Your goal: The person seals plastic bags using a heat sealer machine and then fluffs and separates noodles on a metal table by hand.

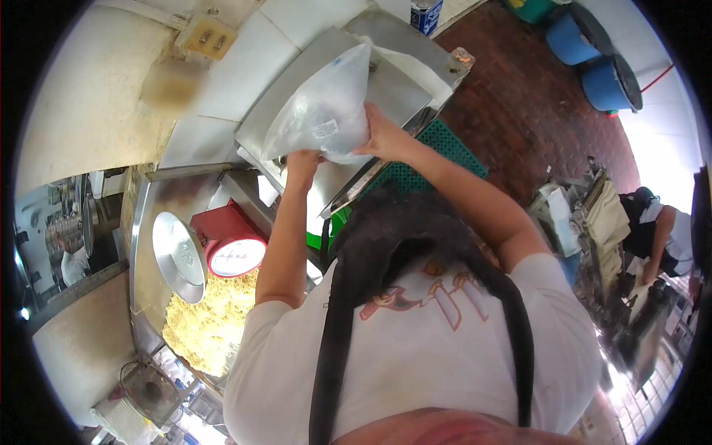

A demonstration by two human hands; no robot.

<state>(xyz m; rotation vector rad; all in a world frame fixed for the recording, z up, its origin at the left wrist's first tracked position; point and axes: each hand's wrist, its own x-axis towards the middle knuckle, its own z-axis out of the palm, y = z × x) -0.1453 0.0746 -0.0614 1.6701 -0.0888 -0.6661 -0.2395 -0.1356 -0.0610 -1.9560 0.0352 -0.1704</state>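
A large clear plastic bag with a small white printed label is held up over a metal counter. My left hand is closed on its lower edge, with some fingers hidden beneath the plastic. At the bag's right side, my right hand grips the edge between thumb and fingers. The bag looks puffed out; any contents cannot be made out through the cloudy plastic.
To the left, a red dial scale with a round metal pan stands by a heap of yellow food. A green plastic crate is below the counter. Blue bins stand farther off. Another person works at far right.
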